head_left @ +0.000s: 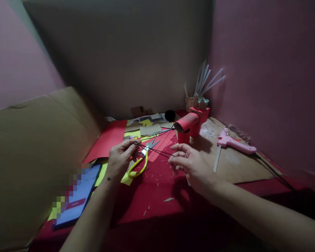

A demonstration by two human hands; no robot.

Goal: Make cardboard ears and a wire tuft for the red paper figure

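A thin black cord stretches between my two hands above the red cloth. My left hand pinches it between thumb and fingertips. At its other end, my right hand has fingers closed on the cord near the fingertips. Below and between the hands lie scissors with yellow handles, their blades partly open. Beyond the right hand stands a red paper-covered build of tubes, one lying across upright ones. Part of the cord runs back toward this build; whether it is attached I cannot tell.
A pink glue gun rests on a cardboard sheet at right, its cable trailing off. Glue sticks stand in a holder behind. Red paper and scraps lie left, near a blue booklet-like item. A cardboard panel borders the left.
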